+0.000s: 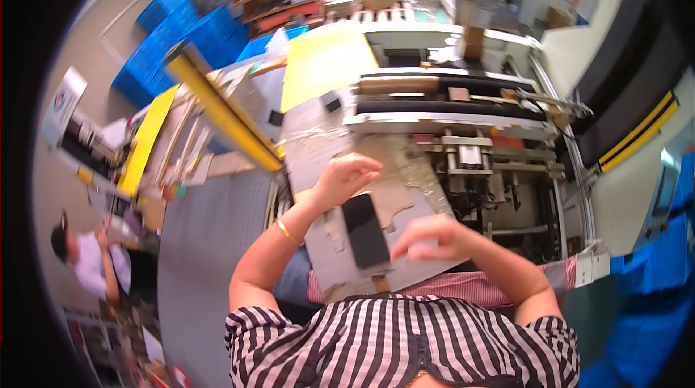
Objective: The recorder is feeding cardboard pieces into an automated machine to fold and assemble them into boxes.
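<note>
Slab [366, 232], black and flat, lies on the grey board [420, 272] right in front of the person, between the two hands. Its long axis runs mostly away from the body, with the far end leaning a little to the left, so its short ends face the person and the far side of the board. The right hand [434, 237] looks the nearer of the two: it comes in from the right, and its blurred fingertips point left at the slab's right long edge, toward the near end. From those tips the slab lies directly to the left. Whether they touch it or stay just beside it, I cannot tell, nor whether the fingers are apart or together.

The left hand [346, 173] is beyond the slab's far end, wrist turned so that the bent fingers point right, across the long axis rather than along it. From it the slab lies back toward the body. These fingers are bunched side by side; whether the thumb meets them, or anything thin sits between, I cannot tell. A gold bangle [289, 232] circles that wrist.

A tan sheet [394, 196] with an uneven edge lies just beyond and to the right of the slab. Farther off on the board are two black pieces [331, 102] [276, 118] and a yellow sheet [329, 62]. The roller machine [470, 153] stands along the right side
</note>
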A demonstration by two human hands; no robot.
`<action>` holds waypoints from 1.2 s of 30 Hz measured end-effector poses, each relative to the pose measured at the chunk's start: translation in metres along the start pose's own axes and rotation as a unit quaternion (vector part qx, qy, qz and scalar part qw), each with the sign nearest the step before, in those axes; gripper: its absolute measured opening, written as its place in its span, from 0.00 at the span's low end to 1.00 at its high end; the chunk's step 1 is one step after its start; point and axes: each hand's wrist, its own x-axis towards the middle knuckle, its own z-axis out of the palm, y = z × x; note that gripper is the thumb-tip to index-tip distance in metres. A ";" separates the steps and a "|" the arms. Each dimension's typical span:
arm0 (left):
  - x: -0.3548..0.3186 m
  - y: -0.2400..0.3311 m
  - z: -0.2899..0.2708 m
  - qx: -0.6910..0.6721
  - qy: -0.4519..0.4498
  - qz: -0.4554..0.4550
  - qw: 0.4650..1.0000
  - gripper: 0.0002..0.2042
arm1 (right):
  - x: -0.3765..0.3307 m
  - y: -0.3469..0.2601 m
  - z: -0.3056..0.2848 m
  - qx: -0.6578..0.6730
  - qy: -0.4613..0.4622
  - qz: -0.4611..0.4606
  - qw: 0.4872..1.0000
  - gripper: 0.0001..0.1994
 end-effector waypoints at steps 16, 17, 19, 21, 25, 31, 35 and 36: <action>-0.870 -0.048 -0.029 0.158 0.650 -0.586 0.457 0.07 | 0.230 -0.104 0.319 0.345 -0.567 -0.277 0.695 0.11; -0.884 -0.036 -0.019 0.211 0.611 -0.638 0.418 0.06 | 0.245 -0.102 0.338 0.335 -0.577 -0.271 0.694 0.09; -0.920 0.002 -0.003 0.261 0.538 -0.723 0.346 0.05 | 0.270 -0.105 0.375 0.332 -0.599 -0.265 0.679 0.08; -0.951 0.031 0.012 0.252 0.512 -0.760 0.311 0.07 | 0.287 -0.111 0.408 0.333 -0.617 -0.266 0.662 0.07; -0.977 0.065 0.024 0.266 0.451 -0.830 0.193 0.16 | 0.310 -0.113 0.457 0.367 -0.619 -0.256 0.646 0.03; -1.023 0.073 0.039 0.230 0.423 -0.854 0.198 0.11 | 0.321 -0.108 0.470 0.389 -0.625 -0.180 0.653 0.02; -1.028 0.060 0.022 0.230 0.394 -0.849 0.268 0.09 | 0.305 -0.108 0.446 0.334 -0.598 -0.152 0.712 0.02; -1.037 0.053 0.024 0.293 0.411 -0.812 0.292 0.08 | 0.298 -0.113 0.437 0.321 -0.601 -0.150 0.717 0.05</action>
